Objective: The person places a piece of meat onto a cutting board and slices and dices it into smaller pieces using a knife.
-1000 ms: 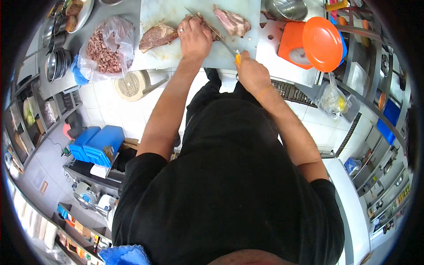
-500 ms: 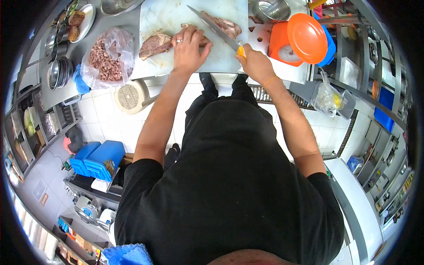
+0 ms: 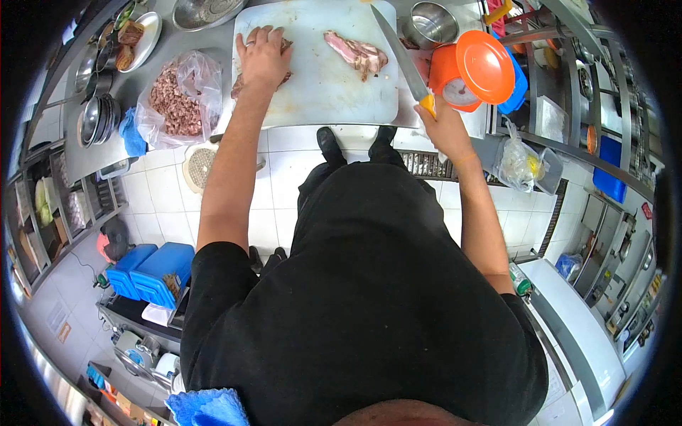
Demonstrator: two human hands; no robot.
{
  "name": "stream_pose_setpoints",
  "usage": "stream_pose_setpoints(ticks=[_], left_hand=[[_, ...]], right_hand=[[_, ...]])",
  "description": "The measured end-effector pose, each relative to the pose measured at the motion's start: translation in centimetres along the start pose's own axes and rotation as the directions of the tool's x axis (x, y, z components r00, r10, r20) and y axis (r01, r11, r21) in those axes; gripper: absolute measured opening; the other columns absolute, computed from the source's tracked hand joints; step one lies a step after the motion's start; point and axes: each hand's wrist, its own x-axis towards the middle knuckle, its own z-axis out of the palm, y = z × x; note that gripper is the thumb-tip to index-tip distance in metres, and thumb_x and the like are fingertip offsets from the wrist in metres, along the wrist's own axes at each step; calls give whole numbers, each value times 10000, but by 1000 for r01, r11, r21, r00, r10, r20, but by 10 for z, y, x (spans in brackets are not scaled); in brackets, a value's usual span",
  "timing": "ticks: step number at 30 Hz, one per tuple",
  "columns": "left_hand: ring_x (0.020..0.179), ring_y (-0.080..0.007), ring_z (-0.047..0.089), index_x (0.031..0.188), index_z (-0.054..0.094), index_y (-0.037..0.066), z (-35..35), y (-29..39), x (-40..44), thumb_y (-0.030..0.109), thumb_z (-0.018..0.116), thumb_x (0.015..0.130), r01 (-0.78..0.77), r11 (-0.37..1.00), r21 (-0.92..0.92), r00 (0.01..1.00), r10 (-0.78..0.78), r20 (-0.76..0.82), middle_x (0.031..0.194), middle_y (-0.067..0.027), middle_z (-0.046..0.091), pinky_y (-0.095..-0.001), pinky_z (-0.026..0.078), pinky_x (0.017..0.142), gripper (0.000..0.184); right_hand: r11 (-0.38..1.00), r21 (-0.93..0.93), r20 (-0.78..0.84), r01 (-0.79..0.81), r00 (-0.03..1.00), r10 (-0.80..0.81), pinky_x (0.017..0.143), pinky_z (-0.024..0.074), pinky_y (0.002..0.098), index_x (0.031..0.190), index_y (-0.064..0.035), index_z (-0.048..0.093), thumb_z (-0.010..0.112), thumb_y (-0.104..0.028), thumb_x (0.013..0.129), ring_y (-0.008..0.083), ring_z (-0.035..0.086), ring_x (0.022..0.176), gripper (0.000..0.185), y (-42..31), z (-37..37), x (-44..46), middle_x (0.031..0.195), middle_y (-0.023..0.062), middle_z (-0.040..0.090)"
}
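My left hand (image 3: pixel 263 58) lies over browned meat (image 3: pixel 284 77) at the left side of the white cutting board (image 3: pixel 327 106). Its fingers are spread a little on top of the meat, which they partly hide. A knife (image 3: pixel 401 57) with a yellow handle is in my right hand (image 3: pixel 445 129), its blade angled up and to the left across the board's right edge. A pale pink, fatty slab of meat (image 3: pixel 357 55) rests on the right half of the board, touched by neither hand.
An orange scale (image 3: pixel 455 78) and a metal pot (image 3: pixel 430 25) stand right of the board. To its left are a plastic bag of chopped meat (image 3: pixel 174 103), a white plate (image 3: pixel 150 42), stacked bowls (image 3: pixel 98 121) and a blue cloth (image 3: pixel 132 133). A metal bowl (image 3: pixel 202 13) sits behind.
My left hand has moved left along the board, and the browned meat now lies further left under it. My right hand has drawn the knife right, away from the meat.
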Motion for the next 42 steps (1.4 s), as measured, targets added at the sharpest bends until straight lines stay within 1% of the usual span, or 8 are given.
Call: stream_pose_setpoints(ticks=[7, 16, 19, 22, 25, 32, 37, 42], left_hand=[[1479, -258, 480, 1493, 562, 206, 10, 84, 9, 38, 578, 938, -401, 875, -271, 866, 459, 200, 1572, -53, 546, -516, 224, 1301, 580], [1252, -241, 646, 1288, 699, 167, -1, 90, 18, 110, 637, 956, -474, 861, -188, 837, 506, 209, 1284, -30, 720, -530, 306, 1227, 342], [1160, -287, 688, 1242, 727, 188, -16, 93, 10, 171, 751, 891, -403, 901, -160, 873, 431, 228, 1214, -38, 742, -483, 437, 1132, 352], [1008, -286, 734, 1175, 752, 114, -41, 97, -6, 269, 789, 896, -9, 936, -352, 924, 142, 355, 1075, -71, 771, -423, 549, 955, 321], [996, -280, 727, 1239, 695, 32, -39, 89, -35, 401, 829, 861, 572, 656, -493, 771, -224, 596, 1004, -126, 756, -404, 569, 850, 545], [1111, -353, 651, 1438, 497, -78, -6, 112, -103, 426, 890, 794, 657, 641, -397, 753, -580, 309, 1204, -255, 639, -443, 561, 925, 907], [1379, -477, 511, 1598, 306, -17, -48, 158, -100, 367, 982, 688, 537, 805, -251, 825, -440, 355, 1536, -325, 363, -482, 504, 1117, 1197], [1278, -441, 597, 1625, 233, -3, -35, 155, -93, 275, 960, 726, 569, 780, -259, 813, -488, 316, 1435, -305, 495, -482, 533, 1068, 1189]], right_hand=[[992, 54, -19, -117, 993, 118, 787, 527, 576, 1106, 48, 549, 656, -366, 1031, 559, 674, 929, 434, 18, 15, -60, 904, 356, 696], [981, 112, 15, -160, 987, 159, 770, 532, 570, 1121, 45, 546, 663, -369, 1029, 556, 677, 921, 441, 26, 15, -87, 894, 357, 695], [991, 98, 14, -88, 996, 87, 760, 533, 572, 1122, 41, 552, 663, -375, 1029, 548, 679, 908, 440, 35, 10, -83, 883, 346, 696], [996, 78, 74, -47, 996, 42, 754, 530, 577, 1115, 41, 553, 657, -371, 1034, 537, 683, 902, 433, 38, -2, -78, 883, 339, 696], [991, 119, 112, 60, 991, -73, 745, 529, 579, 1112, 40, 558, 655, -368, 1034, 531, 686, 864, 426, 50, 0, -69, 857, 329, 696], [978, 11, 337, 209, 920, -201, 792, 547, 568, 1171, 69, 562, 637, -377, 1037, 505, 706, 879, 472, 67, 11, -48, 873, 323, 708], [956, 46, 306, 289, 907, -289, 798, 550, 567, 1167, 65, 561, 644, -365, 1030, 505, 707, 881, 459, 78, 21, -32, 892, 319, 712], [953, -34, 309, 300, 910, -275, 792, 556, 561, 1158, 58, 561, 646, -357, 1027, 500, 708, 878, 444, 63, 12, -19, 890, 313, 712]])
